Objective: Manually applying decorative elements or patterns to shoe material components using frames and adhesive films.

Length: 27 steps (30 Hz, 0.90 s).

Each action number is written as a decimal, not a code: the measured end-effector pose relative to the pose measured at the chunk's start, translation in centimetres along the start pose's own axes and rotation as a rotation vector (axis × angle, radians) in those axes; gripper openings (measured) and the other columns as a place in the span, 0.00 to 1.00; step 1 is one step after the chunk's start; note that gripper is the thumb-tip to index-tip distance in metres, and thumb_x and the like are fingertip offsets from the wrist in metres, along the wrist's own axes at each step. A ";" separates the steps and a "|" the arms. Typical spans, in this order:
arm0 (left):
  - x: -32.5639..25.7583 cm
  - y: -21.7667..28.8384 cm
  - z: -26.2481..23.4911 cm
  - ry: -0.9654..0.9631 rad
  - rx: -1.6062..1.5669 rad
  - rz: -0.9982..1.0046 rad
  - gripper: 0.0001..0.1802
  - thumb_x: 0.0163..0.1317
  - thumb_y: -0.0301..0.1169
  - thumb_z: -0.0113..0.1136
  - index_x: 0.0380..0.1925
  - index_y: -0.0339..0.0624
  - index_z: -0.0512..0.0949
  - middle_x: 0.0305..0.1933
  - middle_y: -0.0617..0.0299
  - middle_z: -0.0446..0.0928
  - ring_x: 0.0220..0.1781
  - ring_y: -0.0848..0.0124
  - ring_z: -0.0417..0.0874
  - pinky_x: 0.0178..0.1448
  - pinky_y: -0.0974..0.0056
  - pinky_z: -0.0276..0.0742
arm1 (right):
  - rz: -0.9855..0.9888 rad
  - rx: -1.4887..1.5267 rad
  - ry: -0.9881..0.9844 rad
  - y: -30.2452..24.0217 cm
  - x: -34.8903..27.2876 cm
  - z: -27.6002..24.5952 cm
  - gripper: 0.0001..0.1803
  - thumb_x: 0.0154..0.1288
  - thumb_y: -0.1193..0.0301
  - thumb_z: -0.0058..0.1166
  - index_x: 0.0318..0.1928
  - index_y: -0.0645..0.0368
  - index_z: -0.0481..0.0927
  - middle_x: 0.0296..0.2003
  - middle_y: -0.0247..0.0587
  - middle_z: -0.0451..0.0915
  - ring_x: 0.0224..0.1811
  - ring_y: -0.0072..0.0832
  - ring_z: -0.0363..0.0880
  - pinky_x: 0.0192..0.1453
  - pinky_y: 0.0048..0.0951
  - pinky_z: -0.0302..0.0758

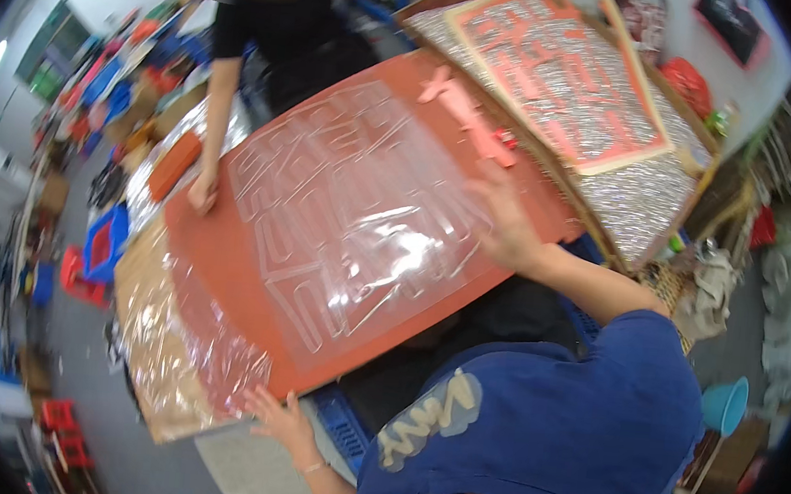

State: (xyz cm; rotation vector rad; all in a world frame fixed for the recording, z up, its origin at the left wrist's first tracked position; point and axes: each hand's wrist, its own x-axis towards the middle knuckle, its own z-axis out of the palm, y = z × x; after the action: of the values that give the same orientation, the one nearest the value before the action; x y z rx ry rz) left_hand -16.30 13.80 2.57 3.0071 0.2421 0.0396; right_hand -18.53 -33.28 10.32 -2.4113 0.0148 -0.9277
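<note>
A clear plastic sheet [324, 208] with raised or cut outlines lies on an orange-red board [225, 260] in front of me. My right hand [503, 221] is at the sheet's right edge, fingers apart, holding nothing I can see. At the board's near left corner, my left hand [284, 423] is spread beside a crinkled clear film [238, 379]; whether its fingertips touch the film I cannot tell. Pink strips [468, 117] lie on the board beyond my right hand. Across from me a co-worker's hand [203, 192] rests at the board's far left edge.
At the upper right stands a shallow tray [649, 199] lined with silvery material. A pale frame [622, 154] with pink patches lies over it. An orange block [175, 167] sits left of the board. Blue and red bins [106, 242] stand on the floor at left.
</note>
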 end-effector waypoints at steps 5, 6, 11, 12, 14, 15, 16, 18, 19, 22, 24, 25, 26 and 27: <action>-0.2 0.2 2.6 0.112 -0.156 0.009 0.34 0.66 0.51 0.46 0.66 0.44 0.59 0.74 0.53 0.48 0.76 0.51 0.43 0.67 0.29 0.34 | 0.303 -0.827 0.318 12.3 -4.6 -15.2 0.39 0.53 0.72 0.61 0.64 0.62 0.58 0.66 0.65 0.48 0.70 0.57 0.45 0.70 0.49 0.49; -0.1 0.4 2.6 0.158 -0.199 0.029 0.32 0.66 0.51 0.47 0.63 0.43 0.62 0.73 0.53 0.50 0.75 0.50 0.45 0.68 0.29 0.35 | 0.454 -0.903 0.340 15.6 -5.7 -16.4 0.42 0.53 0.69 0.62 0.65 0.63 0.55 0.66 0.68 0.46 0.70 0.60 0.43 0.71 0.51 0.46; -0.9 2.6 2.8 0.282 -0.196 0.044 0.23 0.66 0.45 0.52 0.51 0.38 0.70 0.66 0.50 0.64 0.71 0.48 0.55 0.69 0.36 0.43 | 0.944 -0.408 0.840 31.4 -6.6 -24.4 0.51 0.51 0.60 0.66 0.65 0.73 0.49 0.67 0.70 0.44 0.71 0.58 0.43 0.71 0.48 0.49; -1.0 2.7 2.6 0.291 -0.196 0.031 0.23 0.66 0.45 0.52 0.51 0.38 0.70 0.66 0.50 0.64 0.71 0.48 0.55 0.69 0.36 0.43 | 1.007 -0.173 0.922 32.8 -6.2 -25.1 0.53 0.50 0.59 0.67 0.65 0.75 0.49 0.66 0.70 0.48 0.69 0.56 0.50 0.70 0.47 0.52; -0.6 1.9 2.5 0.400 -0.390 0.190 0.21 0.66 0.40 0.53 0.51 0.35 0.70 0.58 0.47 0.70 0.63 0.50 0.65 0.68 0.47 0.53 | 1.051 0.077 0.983 36.9 -6.6 -26.0 0.54 0.49 0.59 0.68 0.65 0.77 0.49 0.65 0.69 0.53 0.67 0.53 0.56 0.69 0.47 0.55; -0.2 2.1 3.2 0.432 -0.380 0.244 0.19 0.66 0.34 0.53 0.51 0.32 0.69 0.51 0.47 0.73 0.54 0.55 0.72 0.61 0.56 0.63 | 1.058 0.034 1.089 40.2 -7.7 -27.3 0.51 0.49 0.62 0.68 0.65 0.75 0.51 0.62 0.65 0.59 0.64 0.49 0.62 0.66 0.43 0.60; -0.1 2.3 3.6 0.434 -0.395 0.228 0.19 0.66 0.34 0.53 0.51 0.32 0.69 0.51 0.47 0.73 0.54 0.55 0.72 0.61 0.56 0.63 | 1.066 -0.003 1.190 42.6 -7.8 -28.0 0.49 0.50 0.64 0.67 0.65 0.73 0.53 0.59 0.61 0.65 0.60 0.46 0.69 0.64 0.40 0.65; -0.9 2.8 3.4 0.420 -0.681 0.143 0.18 0.66 0.31 0.53 0.52 0.32 0.69 0.49 0.49 0.74 0.51 0.58 0.75 0.57 0.58 0.67 | 0.756 0.535 1.215 44.4 -7.5 -27.1 0.39 0.52 0.68 0.65 0.59 0.73 0.59 0.53 0.53 0.71 0.50 0.42 0.75 0.59 0.43 0.69; -1.6 3.8 2.2 0.353 -0.690 0.071 0.18 0.67 0.28 0.49 0.53 0.30 0.67 0.52 0.46 0.72 0.54 0.58 0.75 0.58 0.58 0.68 | 0.728 0.640 1.168 44.9 -7.6 -27.1 0.34 0.54 0.70 0.63 0.57 0.71 0.62 0.49 0.50 0.73 0.46 0.38 0.76 0.56 0.39 0.71; -2.2 5.0 0.9 0.413 -0.641 0.114 0.18 0.67 0.29 0.49 0.53 0.30 0.68 0.53 0.46 0.72 0.55 0.57 0.74 0.60 0.58 0.67 | 0.629 0.719 1.024 44.0 -6.8 -26.9 0.24 0.58 0.75 0.59 0.53 0.68 0.68 0.44 0.45 0.77 0.42 0.31 0.78 0.53 0.33 0.72; -2.7 7.0 -0.4 0.438 -0.651 0.094 0.16 0.67 0.28 0.49 0.52 0.31 0.70 0.53 0.46 0.72 0.57 0.56 0.73 0.62 0.57 0.65 | 0.516 0.516 0.926 40.5 -2.9 -27.4 0.15 0.61 0.75 0.55 0.49 0.65 0.75 0.39 0.41 0.80 0.42 0.28 0.78 0.52 0.30 0.72; -3.0 8.2 -1.3 0.470 -0.627 0.176 0.15 0.67 0.28 0.48 0.50 0.31 0.71 0.53 0.47 0.73 0.58 0.56 0.72 0.64 0.57 0.63 | 0.461 0.345 0.910 37.2 -0.4 -28.5 0.12 0.63 0.74 0.54 0.46 0.64 0.79 0.37 0.38 0.81 0.42 0.26 0.78 0.51 0.29 0.72; -2.8 9.4 -1.9 0.492 -0.606 0.268 0.14 0.67 0.27 0.48 0.49 0.31 0.72 0.53 0.47 0.73 0.59 0.56 0.72 0.65 0.56 0.62 | 0.379 0.180 0.875 33.3 1.8 -30.3 0.11 0.65 0.74 0.52 0.45 0.63 0.80 0.37 0.38 0.81 0.42 0.26 0.78 0.51 0.28 0.72; -2.5 10.4 -1.9 0.506 -0.663 0.312 0.12 0.66 0.26 0.48 0.47 0.32 0.73 0.53 0.48 0.74 0.61 0.56 0.71 0.67 0.55 0.59 | 0.296 0.013 0.840 29.6 4.0 -32.2 0.11 0.66 0.73 0.50 0.45 0.63 0.81 0.38 0.38 0.82 0.42 0.25 0.78 0.50 0.28 0.72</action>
State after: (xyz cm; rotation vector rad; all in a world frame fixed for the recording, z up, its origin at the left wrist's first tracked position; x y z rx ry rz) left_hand -17.17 3.44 5.72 2.2927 -0.1731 0.7508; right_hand -30.23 -74.93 17.71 -1.7689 0.6451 -1.6888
